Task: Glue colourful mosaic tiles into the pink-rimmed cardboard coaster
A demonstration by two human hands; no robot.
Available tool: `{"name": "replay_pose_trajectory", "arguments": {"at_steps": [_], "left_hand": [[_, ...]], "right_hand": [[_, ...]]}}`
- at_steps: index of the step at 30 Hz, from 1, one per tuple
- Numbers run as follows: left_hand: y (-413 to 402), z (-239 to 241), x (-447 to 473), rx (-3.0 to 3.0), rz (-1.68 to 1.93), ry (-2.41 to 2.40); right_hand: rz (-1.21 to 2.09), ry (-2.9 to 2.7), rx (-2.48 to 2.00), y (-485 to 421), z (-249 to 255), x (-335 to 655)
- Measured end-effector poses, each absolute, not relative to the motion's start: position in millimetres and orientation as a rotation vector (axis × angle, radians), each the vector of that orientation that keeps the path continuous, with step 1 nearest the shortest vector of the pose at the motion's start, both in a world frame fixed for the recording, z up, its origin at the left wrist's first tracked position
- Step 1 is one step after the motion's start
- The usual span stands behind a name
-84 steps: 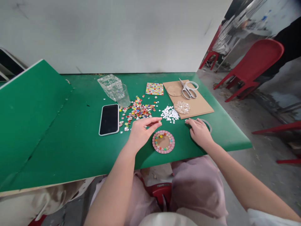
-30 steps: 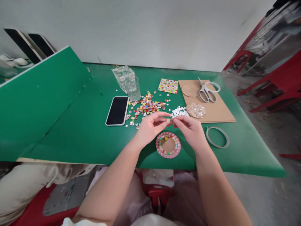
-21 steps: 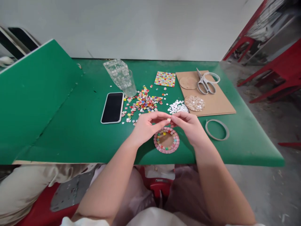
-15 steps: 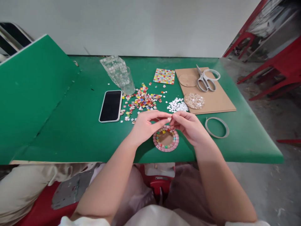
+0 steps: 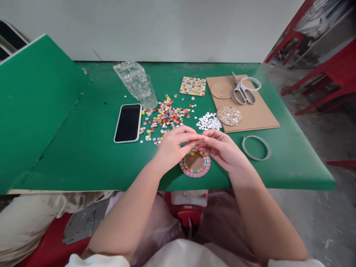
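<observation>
My left hand (image 5: 178, 144) and my right hand (image 5: 224, 149) meet at their fingertips, both closed in a pinch. Half a second ago a small pale mosaic tile showed at the left fingertips; fingers now hide it. What the right fingers hold, if anything, I cannot make out. Just below them lies a round cardboard coaster (image 5: 195, 163), ringed with pink tiles and an inner circle of coloured ones; its far edge is partly covered. Beyond the hands are a pile of coloured mosaic tiles (image 5: 170, 113) and a heap of white tiles (image 5: 209, 121).
A phone (image 5: 128, 123) and a clear plastic cup with a bag (image 5: 146, 91) stand left. Behind is a tile sheet (image 5: 193, 86). Right are scissors (image 5: 241, 91) and a tile-covered disc (image 5: 229, 116) on cardboard (image 5: 258, 115), plus a tape roll (image 5: 268, 150). Another person's leg (image 5: 25, 218) shows left.
The fingertips have closed in together, and the pale tile seen between them is now hidden. The whole view has shifted slightly; the coaster stays beneath the hands.
</observation>
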State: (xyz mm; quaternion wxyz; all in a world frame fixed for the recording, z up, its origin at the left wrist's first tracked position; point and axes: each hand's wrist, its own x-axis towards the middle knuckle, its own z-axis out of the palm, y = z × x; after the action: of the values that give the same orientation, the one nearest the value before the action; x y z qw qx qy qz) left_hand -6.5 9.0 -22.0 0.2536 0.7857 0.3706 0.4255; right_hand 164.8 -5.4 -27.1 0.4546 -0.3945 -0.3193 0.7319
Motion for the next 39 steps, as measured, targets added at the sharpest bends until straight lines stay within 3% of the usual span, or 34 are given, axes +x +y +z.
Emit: {"name": "replay_pose_trajectory", "arguments": {"at_steps": [18, 28, 39], "left_hand": [[11, -24, -5, 2.257, 1.127, 1.120], [-13, -23, -17, 2.490, 0.174, 1.018], [-15, -21, -12, 2.519, 0.169, 1.036]], "right_hand": [[1.629, -0.901, -0.993, -5, -27, 164], [1.430, -0.888, -1.128, 2, -25, 186], [1.441, -0.870, -1.108, 3, -27, 184]]}}
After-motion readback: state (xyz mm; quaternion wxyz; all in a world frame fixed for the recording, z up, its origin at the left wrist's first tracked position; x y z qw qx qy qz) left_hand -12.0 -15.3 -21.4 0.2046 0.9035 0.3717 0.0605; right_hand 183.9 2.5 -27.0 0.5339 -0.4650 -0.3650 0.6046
